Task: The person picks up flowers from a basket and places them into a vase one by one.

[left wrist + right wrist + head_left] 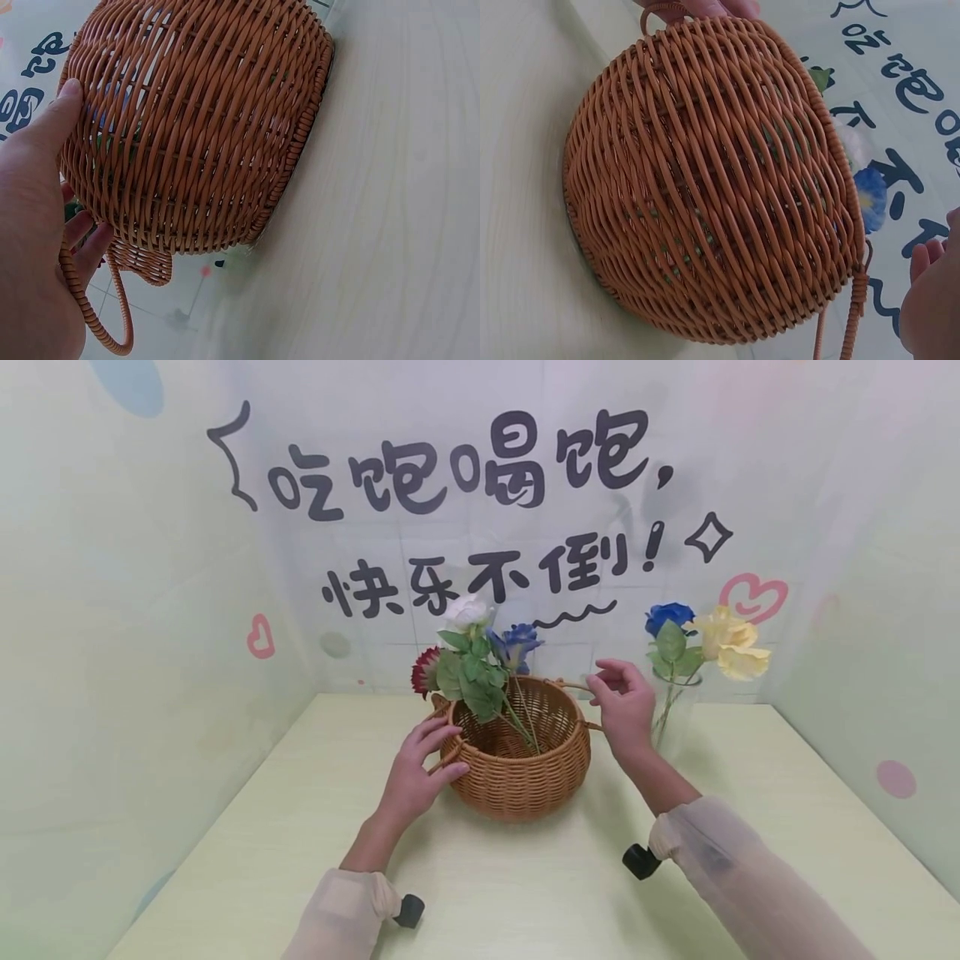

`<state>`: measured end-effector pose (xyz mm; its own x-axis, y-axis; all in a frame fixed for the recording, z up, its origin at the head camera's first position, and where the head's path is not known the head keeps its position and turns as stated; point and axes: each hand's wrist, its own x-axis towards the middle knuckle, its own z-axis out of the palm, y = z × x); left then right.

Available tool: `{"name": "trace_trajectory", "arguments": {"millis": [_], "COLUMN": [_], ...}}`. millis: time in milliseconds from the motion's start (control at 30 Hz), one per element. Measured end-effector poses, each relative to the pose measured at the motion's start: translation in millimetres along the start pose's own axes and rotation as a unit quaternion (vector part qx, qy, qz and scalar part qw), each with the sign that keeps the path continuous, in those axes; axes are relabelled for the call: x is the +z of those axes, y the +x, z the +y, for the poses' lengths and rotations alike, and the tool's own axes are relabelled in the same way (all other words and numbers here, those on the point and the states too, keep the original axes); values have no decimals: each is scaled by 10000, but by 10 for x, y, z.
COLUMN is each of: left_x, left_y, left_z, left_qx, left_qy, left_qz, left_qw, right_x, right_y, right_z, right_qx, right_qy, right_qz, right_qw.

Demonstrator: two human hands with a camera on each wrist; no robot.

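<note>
Steadying a round brown woven wicker basket [517, 760] at table centre, the left hand [416, 772] grips its near loop handle at 9 o'clock.

The right hand [622, 702] hovers at 3 o'clock by the other handle, fingers loosely spread, holding nothing. White, red and blue artificial flowers [472, 664] already lean inside the basket; a blue and a yellow flower remain in the clear glass vase [675, 714], just beyond the right hand. Nothing blocks the pale green tabletop [525, 893].

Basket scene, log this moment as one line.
left hand grips handle | right hand at other handle, hold unclear | basket on table, flowers inside
</note>
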<state>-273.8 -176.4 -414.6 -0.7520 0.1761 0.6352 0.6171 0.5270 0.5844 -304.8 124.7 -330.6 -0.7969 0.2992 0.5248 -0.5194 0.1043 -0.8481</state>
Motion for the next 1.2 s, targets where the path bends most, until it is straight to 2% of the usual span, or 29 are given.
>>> {"name": "trace_trajectory", "arguments": {"millis": [200, 500, 733, 900, 1033, 1200], "left_x": [2, 1, 10, 18, 23, 29], "left_y": [5, -5, 6, 18, -1, 0], "left_z": [-10, -2, -1, -4, -15, -13], "left_qx": [21, 36, 45, -56, -83, -10], "left_qy": [-7, -55, 6, 20, 58, 127], "left_qz": [25, 39, 27, 9, -17, 0], "left_qw": [10000, 10000, 10000, 10000, 9999, 9999], "right_x": [182, 495, 633, 690, 715, 712], "right_y": [9, 8, 28, 64, 81, 115], "right_z": [-4, -103, -80, -26, 21, 67], "right_qx": [55, 737, 1335, 1518, 1619, 2073], "right_qy": [106, 80, -336, -478, -650, -314], "right_qz": [-87, -549, -1052, -1188, -1469, -1784], "right_qw": [9999, 9957, 9849, 9801, 9736, 9614]}}
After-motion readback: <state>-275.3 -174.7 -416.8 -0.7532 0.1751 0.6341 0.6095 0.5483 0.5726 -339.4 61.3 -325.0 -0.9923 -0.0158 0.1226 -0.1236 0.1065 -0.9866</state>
